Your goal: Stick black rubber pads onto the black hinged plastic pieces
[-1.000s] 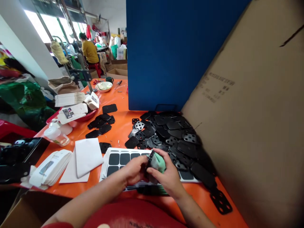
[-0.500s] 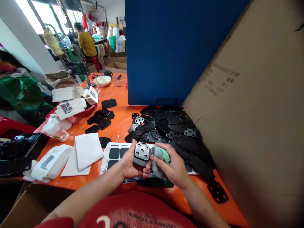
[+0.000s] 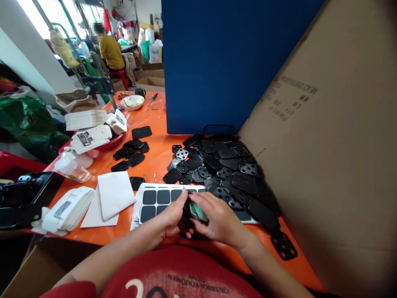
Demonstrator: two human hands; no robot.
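Head view: plate [image 3: 186, 207] and cloth [image 3: 198, 212], both in your hands, low centre, over an orange table [image 3: 156, 142].

Plate: dark, stiff, mostly hidden by fingers, grasped in your left hand [image 3: 174, 213]; cloth: pale green, soft, bunched, gripped in your curled right hand [image 3: 219, 217] against the plate; sheets [image 3: 163, 197] beneath: white, flat, bearing dark rounded squares; heap [image 3: 214, 159] beyond: thin black pieces with rounded corners, some smooth, some textured, some pierced with round holes, among them one silvery piece [image 3: 182, 154]; pile [image 3: 130, 153] at left: similar black pieces, fewer; card [image 3: 115, 194]: white, smooth; cartons [image 3: 70, 209]: white, slim, stacked slantwise; jar [image 3: 74, 170]: clear, lidded; panel [image 3: 223, 66]: blue, flat, behind the heap; cardboard [image 3: 325, 157]: brown, matt, stamped, along the right.
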